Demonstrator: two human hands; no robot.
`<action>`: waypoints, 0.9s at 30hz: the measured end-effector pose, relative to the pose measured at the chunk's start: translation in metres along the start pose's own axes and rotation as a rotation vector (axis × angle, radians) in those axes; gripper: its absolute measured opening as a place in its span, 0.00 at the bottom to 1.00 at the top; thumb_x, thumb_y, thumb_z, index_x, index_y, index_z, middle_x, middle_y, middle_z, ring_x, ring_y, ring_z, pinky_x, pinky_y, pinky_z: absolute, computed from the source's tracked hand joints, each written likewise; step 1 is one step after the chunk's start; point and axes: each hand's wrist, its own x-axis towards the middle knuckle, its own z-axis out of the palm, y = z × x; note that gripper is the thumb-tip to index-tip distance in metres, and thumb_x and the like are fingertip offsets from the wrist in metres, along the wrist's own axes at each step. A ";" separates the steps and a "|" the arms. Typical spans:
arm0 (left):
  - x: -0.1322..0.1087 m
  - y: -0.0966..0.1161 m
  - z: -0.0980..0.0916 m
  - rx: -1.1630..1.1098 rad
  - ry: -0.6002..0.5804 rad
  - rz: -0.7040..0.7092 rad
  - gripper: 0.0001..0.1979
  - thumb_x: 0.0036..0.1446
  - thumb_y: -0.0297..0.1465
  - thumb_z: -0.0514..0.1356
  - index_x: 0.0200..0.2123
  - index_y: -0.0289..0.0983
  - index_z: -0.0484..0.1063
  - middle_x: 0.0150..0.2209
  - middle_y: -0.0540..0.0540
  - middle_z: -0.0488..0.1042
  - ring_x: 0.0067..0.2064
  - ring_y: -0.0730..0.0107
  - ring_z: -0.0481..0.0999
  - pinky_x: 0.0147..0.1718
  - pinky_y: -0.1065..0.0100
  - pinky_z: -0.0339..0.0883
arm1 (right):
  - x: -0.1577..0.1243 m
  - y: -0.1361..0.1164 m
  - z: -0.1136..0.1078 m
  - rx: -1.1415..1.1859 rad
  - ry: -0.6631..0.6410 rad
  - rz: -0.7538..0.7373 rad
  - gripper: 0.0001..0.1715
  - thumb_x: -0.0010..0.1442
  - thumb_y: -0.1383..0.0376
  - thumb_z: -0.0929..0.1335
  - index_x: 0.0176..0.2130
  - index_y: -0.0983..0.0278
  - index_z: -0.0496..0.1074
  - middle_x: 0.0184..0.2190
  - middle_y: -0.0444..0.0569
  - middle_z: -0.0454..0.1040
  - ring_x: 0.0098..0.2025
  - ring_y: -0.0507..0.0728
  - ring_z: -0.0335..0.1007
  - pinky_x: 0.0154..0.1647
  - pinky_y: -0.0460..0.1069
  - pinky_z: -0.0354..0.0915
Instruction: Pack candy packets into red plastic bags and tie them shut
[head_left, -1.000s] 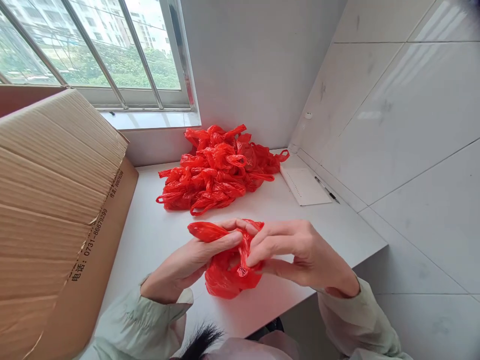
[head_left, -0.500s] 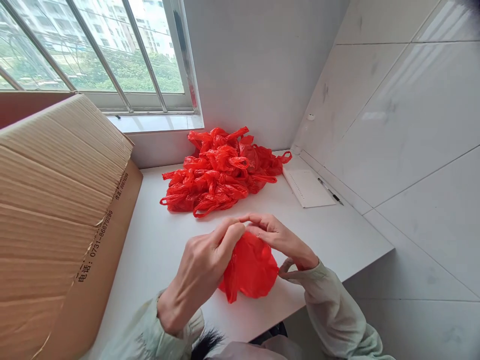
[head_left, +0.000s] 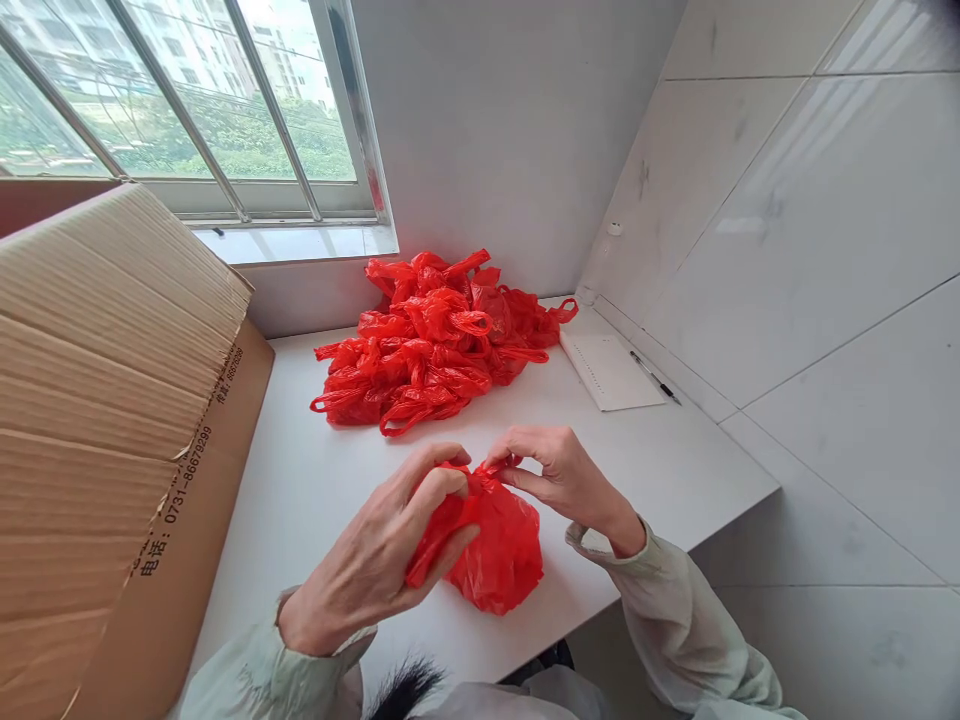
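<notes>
A red plastic bag (head_left: 501,555), rounded by something inside that I cannot see, is at the front of the white table. My left hand (head_left: 382,540) is closed on a bunched part of the bag at its left side, thumb below and fingers above. With fingertips pinched, my right hand (head_left: 559,475) grips the gathered top of the same bag. The two hands are close together, and the twisted plastic runs between them. Behind them lies a heap of red plastic bags (head_left: 442,345), several with their tops knotted and handle loops sticking out.
To the left stands a large cardboard box (head_left: 112,400) with its flap folded outward. A notebook (head_left: 611,370) and a black pen (head_left: 655,377) lie at the right, near the tiled wall (head_left: 847,230). A barred window (head_left: 225,110) is behind the box.
My left hand has moved left and down, now with bunched plastic inside its grip. My right hand has shifted slightly right, and the bag's top shows gathered between them.
</notes>
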 end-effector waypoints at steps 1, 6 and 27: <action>-0.003 -0.003 0.002 0.025 0.067 -0.002 0.06 0.63 0.24 0.53 0.41 0.38 0.58 0.48 0.41 0.65 0.45 0.68 0.70 0.43 0.68 0.68 | -0.001 -0.001 0.000 -0.006 -0.017 0.006 0.07 0.61 0.72 0.66 0.36 0.62 0.74 0.33 0.45 0.75 0.35 0.51 0.70 0.38 0.46 0.66; -0.028 -0.020 0.013 0.215 0.185 0.014 0.04 0.65 0.26 0.52 0.35 0.39 0.60 0.42 0.42 0.65 0.45 0.60 0.69 0.41 0.62 0.68 | -0.013 0.009 -0.010 0.000 -0.057 0.079 0.04 0.62 0.68 0.67 0.33 0.63 0.73 0.31 0.45 0.74 0.33 0.51 0.69 0.35 0.46 0.65; -0.069 -0.035 -0.007 0.080 -0.043 -0.213 0.10 0.64 0.29 0.55 0.28 0.40 0.68 0.49 0.44 0.71 0.54 0.59 0.68 0.44 0.65 0.72 | -0.035 0.050 -0.021 -0.094 0.092 0.283 0.14 0.63 0.58 0.68 0.28 0.62 0.72 0.26 0.45 0.73 0.30 0.53 0.67 0.34 0.48 0.64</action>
